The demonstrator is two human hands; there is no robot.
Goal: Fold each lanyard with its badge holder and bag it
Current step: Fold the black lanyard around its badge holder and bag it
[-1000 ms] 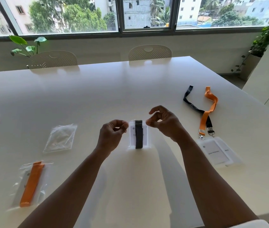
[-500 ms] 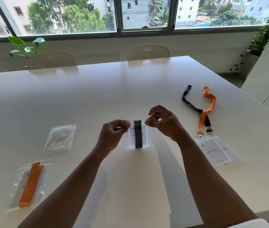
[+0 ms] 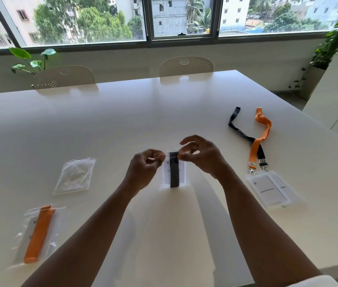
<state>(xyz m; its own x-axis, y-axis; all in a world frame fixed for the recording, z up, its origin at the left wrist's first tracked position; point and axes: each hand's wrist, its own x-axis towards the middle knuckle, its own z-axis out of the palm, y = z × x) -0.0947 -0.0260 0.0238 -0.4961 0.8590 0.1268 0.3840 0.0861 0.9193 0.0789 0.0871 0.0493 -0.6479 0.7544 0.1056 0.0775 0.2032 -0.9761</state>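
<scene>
Between the two hands stands a clear bag (image 3: pixel 174 172) holding a badge holder with a folded black lanyard (image 3: pixel 174 169), its lower edge on the white table (image 3: pixel 122 121). Left hand (image 3: pixel 144 169) pinches the bag's top left corner; right hand (image 3: pixel 202 155) pinches the top right corner, other fingers curled loosely. Left of the left hand lies an empty zip bag (image 3: pixel 75 176), and nearer the person a bagged orange lanyard (image 3: pixel 38 235). Right of the right hand lie an unfolded black lanyard (image 3: pixel 244 135) and orange lanyard (image 3: pixel 261 137), crossing, each clipped to one of two overlapping badge holders (image 3: pixel 271 190).
</scene>
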